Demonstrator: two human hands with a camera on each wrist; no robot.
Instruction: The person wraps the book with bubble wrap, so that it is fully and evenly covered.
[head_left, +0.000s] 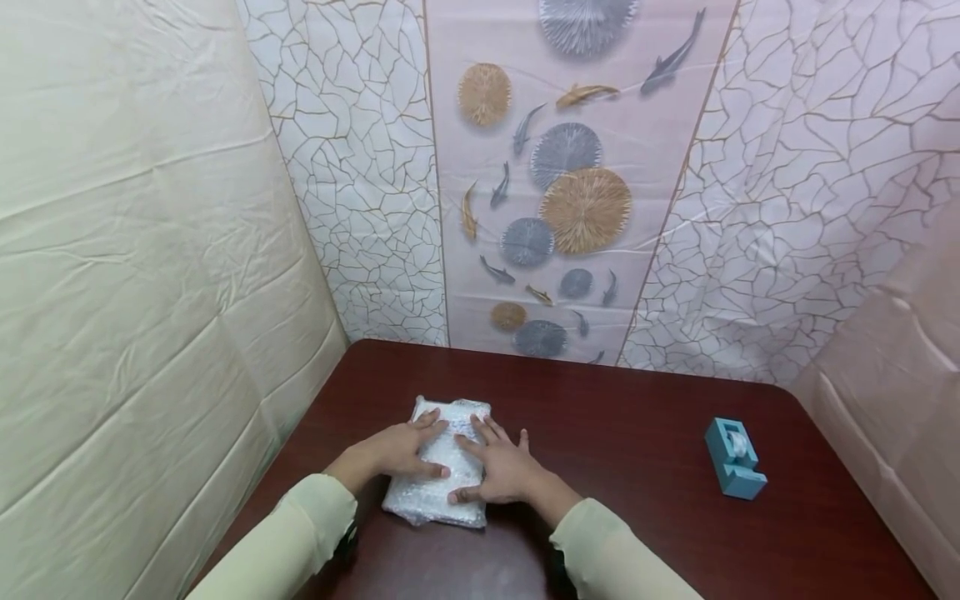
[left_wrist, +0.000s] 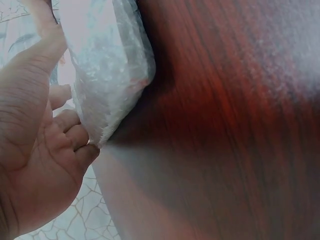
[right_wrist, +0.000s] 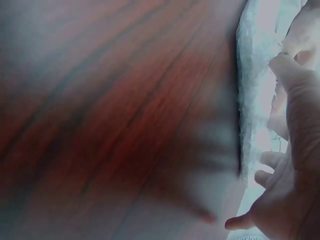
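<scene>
A flat rectangular package in bubble wrap (head_left: 450, 454) lies on the dark reddish-brown table, and what it holds inside cannot be made out. My left hand (head_left: 405, 450) rests on its left side with the fingers spread. On its right side lies my right hand (head_left: 506, 468), fingers also spread and thumb toward the near part. In the left wrist view the bubble-wrapped package (left_wrist: 107, 60) shows its edge beside my left hand (left_wrist: 50, 135). The right wrist view shows the package's long edge (right_wrist: 247, 100) next to my right hand (right_wrist: 285, 185).
A light blue tape dispenser (head_left: 735, 458) with a roll of clear tape stands on the right part of the table (head_left: 600, 433). Patterned cloth (head_left: 360, 167) hangs behind the table's far edge, and cream padded sheets (head_left: 150, 250) rise at the left side.
</scene>
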